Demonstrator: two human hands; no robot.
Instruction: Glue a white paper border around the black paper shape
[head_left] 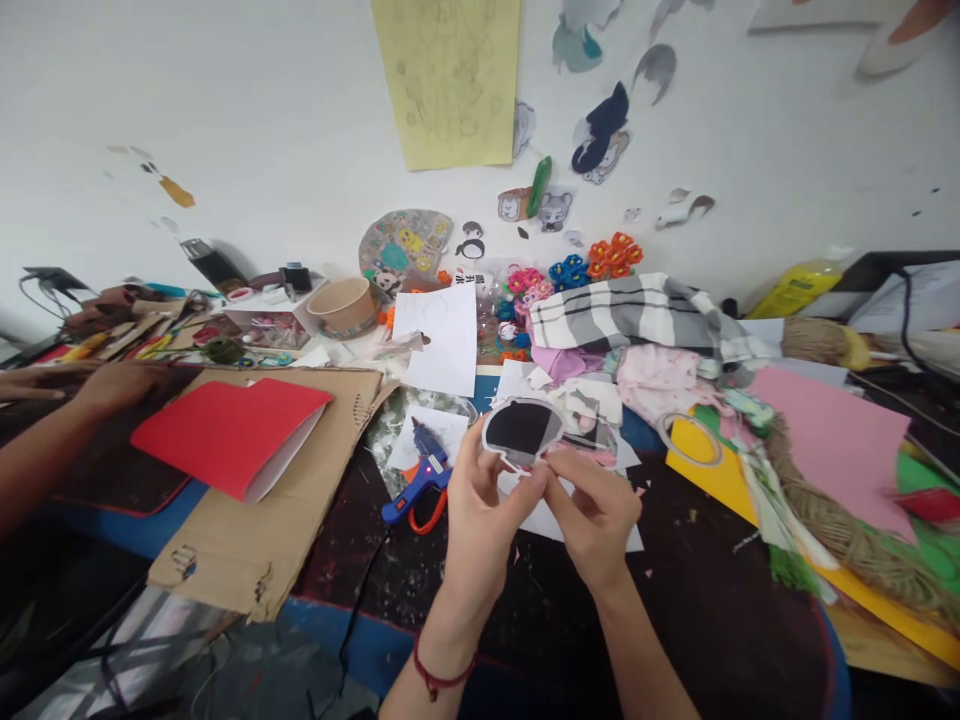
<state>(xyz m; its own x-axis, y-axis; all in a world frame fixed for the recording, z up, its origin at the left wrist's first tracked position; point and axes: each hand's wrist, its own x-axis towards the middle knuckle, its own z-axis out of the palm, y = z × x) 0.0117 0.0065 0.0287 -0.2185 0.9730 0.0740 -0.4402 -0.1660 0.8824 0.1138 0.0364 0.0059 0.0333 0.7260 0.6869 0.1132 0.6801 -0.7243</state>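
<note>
Both my hands hold a small paper cutout, a dark rounded shape with a white outline and a glossy surface, above the dark table mat. My left hand grips its left side and lower edge, with the thumb in front. At its lower right edge, the fingertips of my right hand pinch it. A blue glue gun lies left of my left hand, and orange-handled scissors lie partly under it. White paper and small scraps are beneath my hands.
At the left, another person's hand rests near a red folder on cardboard. A tape roll, pink paper and twine lie right. Checked cloth and crocheted flowers are behind.
</note>
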